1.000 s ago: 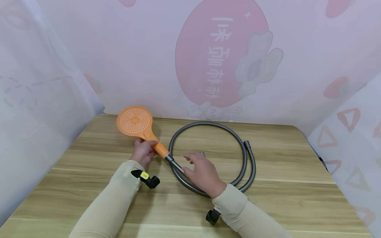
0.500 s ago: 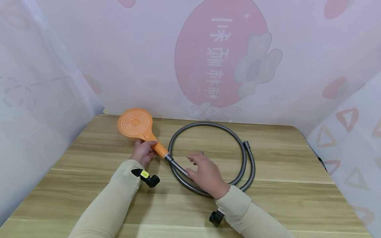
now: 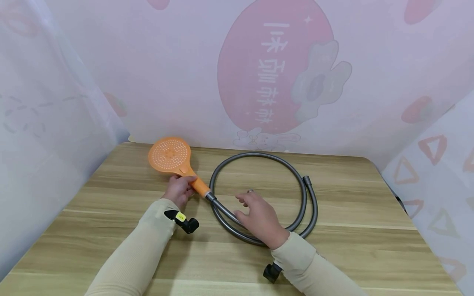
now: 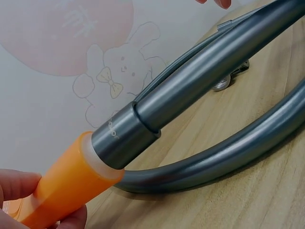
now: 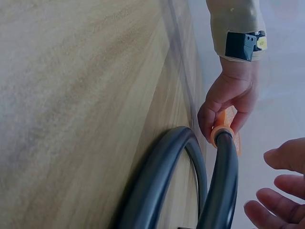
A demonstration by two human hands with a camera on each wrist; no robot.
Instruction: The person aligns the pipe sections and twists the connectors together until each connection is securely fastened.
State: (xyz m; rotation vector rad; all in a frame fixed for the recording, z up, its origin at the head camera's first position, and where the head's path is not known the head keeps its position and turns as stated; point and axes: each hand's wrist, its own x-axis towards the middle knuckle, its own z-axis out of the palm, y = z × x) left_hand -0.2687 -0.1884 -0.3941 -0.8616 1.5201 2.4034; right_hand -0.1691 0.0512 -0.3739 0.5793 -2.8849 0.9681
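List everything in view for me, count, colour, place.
table: 1, tan, across the foreground
backdrop: 1, pale with pink prints, behind the table
shower head: 1, orange, at the table's far left
hose: 1, dark grey, looped on the table
small metal piece: 1, silver, inside the hose loop, partly hidden
dark item: 1, black, table's right edge, unclear
wrist cameras: 2, black, one per wrist
sleeves: 2, beige, both arms
left hand: 1, bare, gripping the shower head
right hand: 1, bare, above the hose
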